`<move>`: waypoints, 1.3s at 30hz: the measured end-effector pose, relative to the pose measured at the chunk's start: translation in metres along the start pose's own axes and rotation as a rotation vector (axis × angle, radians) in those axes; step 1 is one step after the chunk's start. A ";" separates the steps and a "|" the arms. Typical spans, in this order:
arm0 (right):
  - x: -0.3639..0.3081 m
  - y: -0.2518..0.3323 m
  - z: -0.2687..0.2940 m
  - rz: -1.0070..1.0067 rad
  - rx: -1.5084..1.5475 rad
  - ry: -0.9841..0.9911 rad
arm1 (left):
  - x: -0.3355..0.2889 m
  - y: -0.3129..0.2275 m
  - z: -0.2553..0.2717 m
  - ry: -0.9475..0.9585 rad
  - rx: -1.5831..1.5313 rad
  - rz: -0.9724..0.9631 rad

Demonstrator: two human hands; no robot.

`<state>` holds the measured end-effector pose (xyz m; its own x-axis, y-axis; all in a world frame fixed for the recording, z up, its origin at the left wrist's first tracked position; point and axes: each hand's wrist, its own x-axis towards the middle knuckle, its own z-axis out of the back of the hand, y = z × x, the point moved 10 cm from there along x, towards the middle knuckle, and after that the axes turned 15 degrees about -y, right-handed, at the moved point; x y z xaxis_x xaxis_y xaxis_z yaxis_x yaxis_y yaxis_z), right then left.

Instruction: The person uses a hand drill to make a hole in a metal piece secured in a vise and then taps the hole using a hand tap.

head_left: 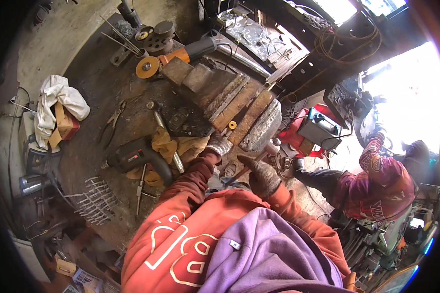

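Observation:
A large worn metal bench vise [198,80] sits before me, with thick rusty jaws [256,112]. A small brass-coloured ring [232,125] rests on the near end of a jaw. My left hand [220,143], in a pale knit glove, reaches to the vise's near side just below the ring; its fingers are mostly hidden. To its right my right hand [265,177], in a dirty grey glove, is closed round the handle of a hammer [273,148]. The hammer's head is up beside the vise's right end, its handle slanting down toward me.
On the bench [88,151] left are an angle grinder [176,54], pliers [115,119], a power drill [139,157], a metal-shafted hammer [159,117], a tap wrench [141,188] and a stack of metal bars [95,199]. Another person [376,188] works at the right, near a red chair [298,128].

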<state>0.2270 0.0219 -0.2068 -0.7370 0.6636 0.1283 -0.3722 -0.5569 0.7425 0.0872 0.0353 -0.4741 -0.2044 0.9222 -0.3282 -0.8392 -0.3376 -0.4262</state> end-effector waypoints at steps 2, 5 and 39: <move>-0.006 0.013 0.004 -0.079 0.111 0.030 | 0.027 0.019 -0.050 -0.099 0.029 -0.037; 0.012 0.044 0.036 0.108 0.085 -0.023 | 0.062 0.049 -0.133 -0.351 0.243 -0.164; 0.137 0.047 0.137 -0.025 0.840 -0.282 | 0.084 0.068 -0.148 -0.361 0.003 -0.108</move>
<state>0.1859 0.1553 -0.0645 -0.5267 0.8307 0.1803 0.2327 -0.0631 0.9705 0.0877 0.0618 -0.6555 -0.2786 0.9597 0.0370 -0.8668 -0.2347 -0.4399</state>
